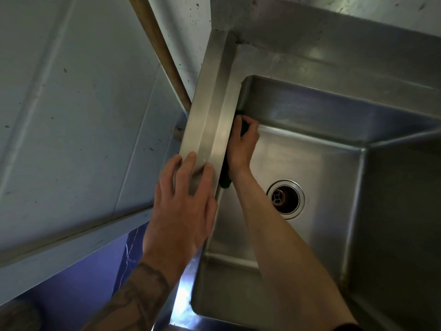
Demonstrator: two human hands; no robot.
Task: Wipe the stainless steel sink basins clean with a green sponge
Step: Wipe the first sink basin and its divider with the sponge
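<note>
A deep stainless steel sink basin (317,168) fills the right of the head view, with a round drain (285,199) in its floor. My right hand (242,144) is down inside the basin, gripping a dark green sponge (243,129) against the left inner wall near the far corner. Most of the sponge is hidden by my fingers and by the rim; a dark green bit (224,181) shows below my wrist. My left hand (185,206) rests flat on the sink's left rim (210,115), fingers straight and spread.
A white panelled wall (78,103) stands close on the left, with a wooden handle (160,46) leaning in the gap beside the sink. The steel backsplash (334,10) runs along the top. A purple-blue surface (83,280) shows below at the lower left.
</note>
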